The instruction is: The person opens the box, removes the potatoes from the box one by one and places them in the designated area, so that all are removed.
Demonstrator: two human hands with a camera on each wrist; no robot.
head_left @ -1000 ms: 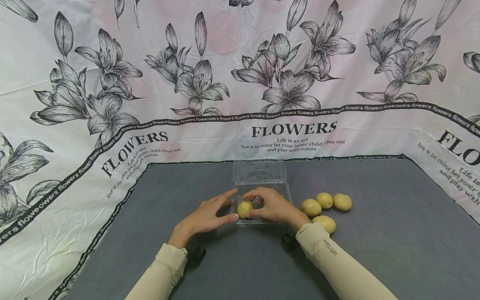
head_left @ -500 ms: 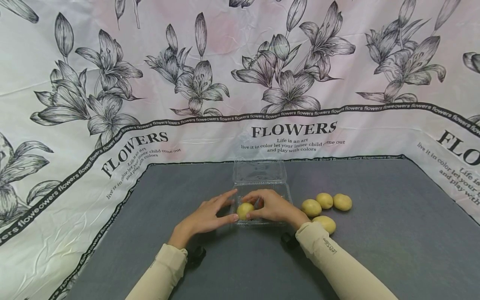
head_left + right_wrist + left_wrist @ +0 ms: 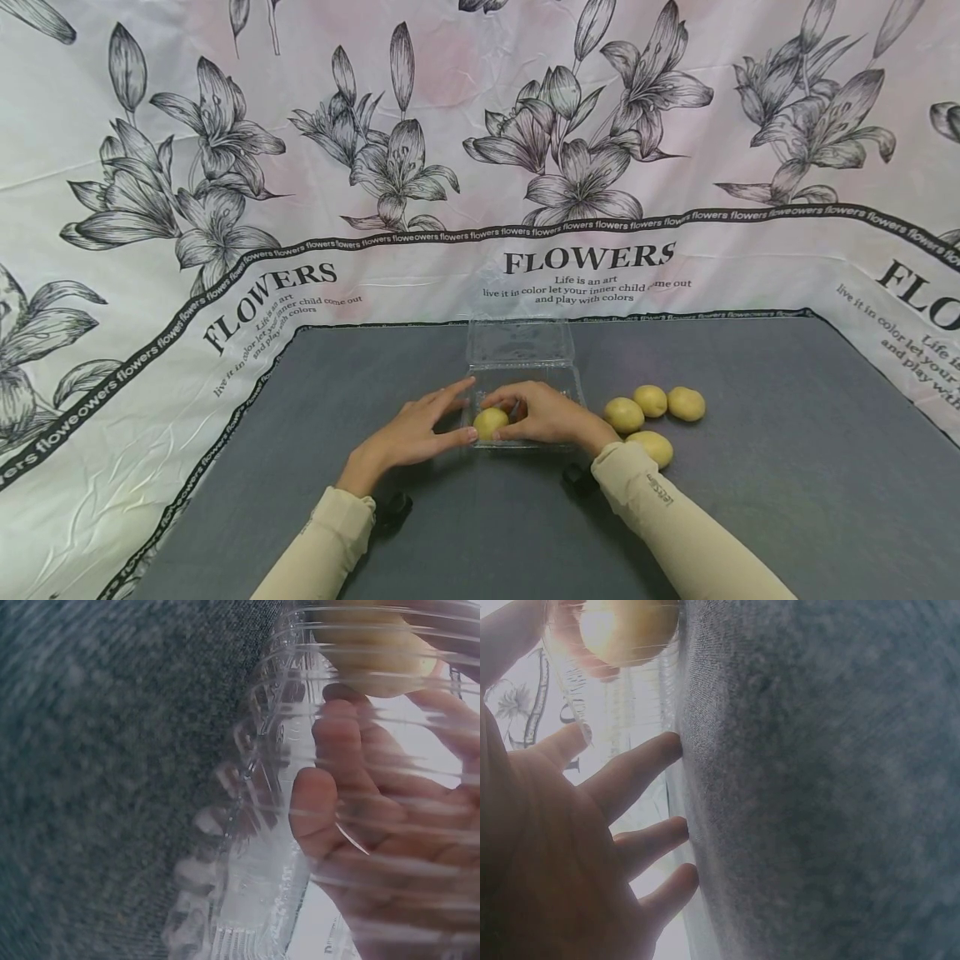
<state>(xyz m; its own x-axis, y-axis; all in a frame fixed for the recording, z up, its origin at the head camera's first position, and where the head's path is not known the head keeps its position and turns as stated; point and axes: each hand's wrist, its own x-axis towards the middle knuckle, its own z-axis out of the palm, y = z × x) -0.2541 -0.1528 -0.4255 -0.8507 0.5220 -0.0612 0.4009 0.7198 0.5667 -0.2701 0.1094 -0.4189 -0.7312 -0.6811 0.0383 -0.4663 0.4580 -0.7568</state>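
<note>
A clear plastic clamshell box [image 3: 528,364] stands on the grey table with its lid raised at the back. Inside it, at the near left corner, my right hand [image 3: 545,414] holds a yellow potato [image 3: 490,423] between thumb and fingers. Through the ribbed plastic of the right wrist view, this potato [image 3: 375,649] looks low against the box floor. My left hand [image 3: 411,429] spreads its fingers along the box's left side, thumb at the near left corner. The left wrist view shows these fingers [image 3: 634,776] extended, the potato [image 3: 630,630] behind clear plastic.
Several more yellow potatoes lie right of the box, one potato [image 3: 651,448] close by my right wrist. A floral cloth [image 3: 420,283] hangs behind the grey table [image 3: 765,467] and along its sides. Small dark devices [image 3: 393,510] sit under both wrists.
The potato in my right hand has come down slightly within the box, and the right hand has sunk a little with it. My left hand has stayed in place.
</note>
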